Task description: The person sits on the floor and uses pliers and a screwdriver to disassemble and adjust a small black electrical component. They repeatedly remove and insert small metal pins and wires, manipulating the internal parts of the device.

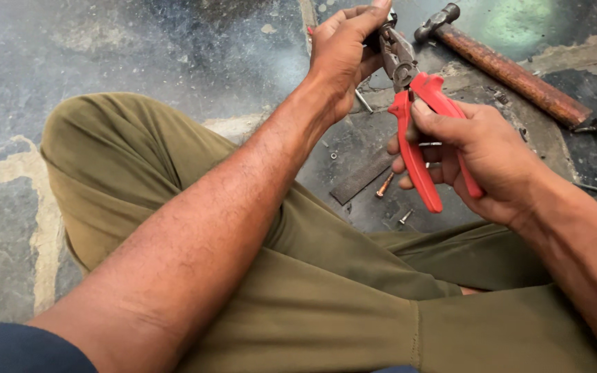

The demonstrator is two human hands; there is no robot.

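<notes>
Dark stone floor (139, 55), pale mortar seams, gritty. Person seated cross-legged, olive trousers. Right hand (478, 155), fingers wrapped round red handles of pliers (416, 103); long axis near vertical, nose pointing 12 o'clock, handles to 6. Left hand (343, 52), fingers closed at plier nose on sth small, can't tell what. Hammer (513, 69) on floor at 2 o'clock; loose screws (385, 185), flat metal strip (361, 178) below hands.

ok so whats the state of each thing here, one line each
pliers: red handles gripped, metal head up at the other hand's fingers
right hand: closed around the pliers handles
left hand: fingers curled at the pliers head, what they pinch is hidden
hammer: lying flat on the stone floor, untouched
flat metal strip: lying on the floor
screws: loose on the floor by the strip
</notes>
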